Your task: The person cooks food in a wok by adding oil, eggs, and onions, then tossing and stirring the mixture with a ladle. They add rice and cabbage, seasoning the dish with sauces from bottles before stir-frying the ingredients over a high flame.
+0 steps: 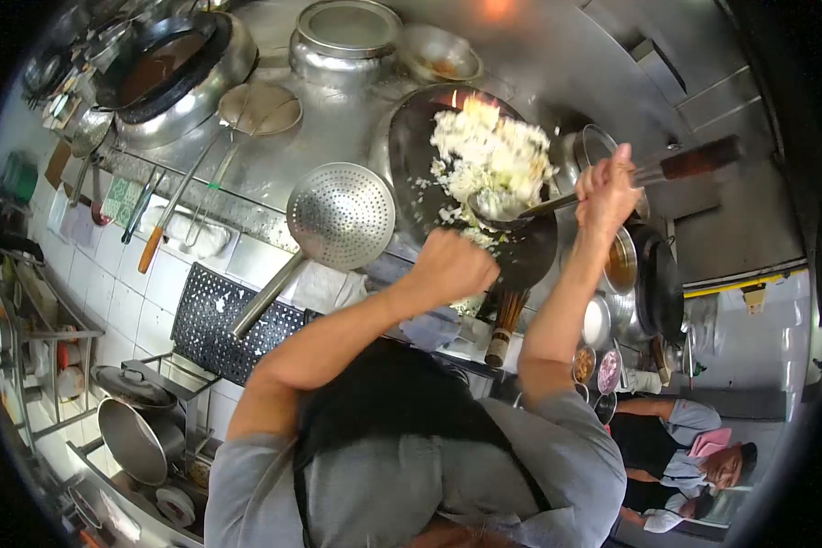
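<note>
A dark wok (530, 260) sits at the centre of the stove, with flame showing at its far side. Pale chopped food that looks like rice (489, 155) is blurred by motion over the wok, partly in the air. My left hand (455, 265) is closed in a fist at the wok's near edge, gripping it there; its fingertips are hidden. In my right hand (607, 194) is the long handle of a ladle (543, 208), fingers wrapped round it and thumb up. The ladle's bowl is among the food.
A perforated strainer (341, 216) lies left of the wok. Behind it are a mesh skimmer (260, 110), a lidded pot (347, 36) and a wok of dark liquid (160, 68). A bamboo brush (507, 329) and ingredient bowls (609, 370) are nearby. Other people (685, 457) stand at right.
</note>
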`<act>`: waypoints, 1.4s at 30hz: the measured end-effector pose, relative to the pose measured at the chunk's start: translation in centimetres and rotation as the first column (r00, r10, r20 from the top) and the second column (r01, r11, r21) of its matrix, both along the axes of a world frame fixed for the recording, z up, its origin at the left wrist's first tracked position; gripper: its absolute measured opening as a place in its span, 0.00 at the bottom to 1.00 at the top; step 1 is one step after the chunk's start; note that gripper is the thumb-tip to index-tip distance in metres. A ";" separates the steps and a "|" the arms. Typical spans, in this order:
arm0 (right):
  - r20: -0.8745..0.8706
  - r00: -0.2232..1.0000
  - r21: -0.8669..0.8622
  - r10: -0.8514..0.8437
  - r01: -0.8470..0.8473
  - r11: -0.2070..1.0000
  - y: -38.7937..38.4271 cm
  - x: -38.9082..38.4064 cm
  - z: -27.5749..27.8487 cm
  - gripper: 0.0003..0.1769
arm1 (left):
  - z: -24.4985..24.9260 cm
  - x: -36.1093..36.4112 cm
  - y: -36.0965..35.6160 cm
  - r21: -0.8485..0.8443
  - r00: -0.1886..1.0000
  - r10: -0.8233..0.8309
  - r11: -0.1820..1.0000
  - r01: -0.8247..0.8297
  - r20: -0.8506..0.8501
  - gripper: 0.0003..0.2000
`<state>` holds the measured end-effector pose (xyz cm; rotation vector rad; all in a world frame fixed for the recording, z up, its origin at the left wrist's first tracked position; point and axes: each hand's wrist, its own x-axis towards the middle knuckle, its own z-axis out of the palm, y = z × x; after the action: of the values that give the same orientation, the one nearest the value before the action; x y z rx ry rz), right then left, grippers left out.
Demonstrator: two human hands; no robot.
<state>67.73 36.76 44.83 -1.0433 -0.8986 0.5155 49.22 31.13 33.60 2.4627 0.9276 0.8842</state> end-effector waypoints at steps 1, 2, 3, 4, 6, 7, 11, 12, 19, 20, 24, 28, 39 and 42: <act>0.014 0.998 -0.044 -0.054 0.054 0.998 0.3 -0.4 -0.5 0.24 | -0.5 1.0 1.8 0.002 0.997 0.053 0.999 -0.053 0.048 0.15; -0.028 0.994 -0.090 -0.106 0.103 0.991 2.1 -0.6 -3.0 0.24 | -2.0 1.9 2.8 0.001 0.990 0.101 0.995 -0.102 0.100 0.16; -0.037 0.999 -0.003 0.016 -0.016 1.000 3.6 0.0 -5.5 0.24 | -3.5 2.2 2.8 -0.005 0.994 0.103 0.995 -0.103 0.040 0.15; -0.032 0.990 0.086 0.137 -0.134 0.987 4.7 0.6 -6.8 0.24 | -4.6 1.8 2.0 -0.017 0.997 0.070 0.997 -0.070 0.022 0.15; -0.013 0.989 0.133 0.150 -0.147 0.980 4.4 1.8 -4.5 0.25 | -6.6 -0.3 -1.5 -0.036 1.000 0.001 0.999 -0.001 -0.021 0.15; -0.014 0.993 0.111 0.117 -0.115 0.987 3.2 2.5 -2.8 0.25 | -7.3 -1.5 -3.3 -0.001 1.000 0.012 1.000 -0.012 -0.003 0.15; 0.055 0.992 0.128 0.110 -0.116 0.985 -0.6 3.3 1.4 0.25 | -0.3 -1.0 -2.1 0.029 0.999 -0.042 0.999 0.043 -0.018 0.14; 0.016 1.000 0.084 0.008 -0.009 0.996 0.2 2.4 0.7 0.24 | 1.0 0.0 -0.1 0.106 0.999 0.017 0.994 -0.022 0.045 0.14; 0.036 0.991 0.119 0.127 -0.131 0.984 3.9 2.8 -3.0 0.24 | -7.5 -0.9 -3.2 -0.091 0.998 0.052 0.995 -0.050 0.022 0.13; 0.017 0.994 0.098 0.104 -0.105 0.990 2.4 2.6 -0.3 0.24 | -7.6 -1.5 -4.0 -0.073 0.996 0.071 0.995 -0.067 0.055 0.13; 0.038 0.999 0.017 -0.031 0.031 0.999 0.2 1.8 2.4 0.25 | 0.4 0.7 0.6 0.083 0.997 0.004 0.997 -0.011 0.081 0.14; 0.226 0.969 0.118 -0.102 0.077 0.990 8.6 3.8 -9.9 0.26 | -4.3 2.1 2.3 -0.027 0.997 0.066 0.997 -0.067 -0.030 0.16; 0.263 0.918 0.045 -0.298 0.297 0.954 6.0 2.2 -7.5 0.25 | -2.1 2.0 3.4 0.063 0.996 0.085 0.994 -0.085 0.018 0.16; 0.246 0.969 0.127 -0.016 -0.015 0.992 5.3 2.9 -9.1 0.23 | -6.9 1.0 -0.2 -0.046 0.999 0.024 0.999 -0.023 0.029 0.15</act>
<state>70.65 42.04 35.70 -1.0036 -1.1363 0.3265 50.24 30.92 26.70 2.3985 0.9573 0.8951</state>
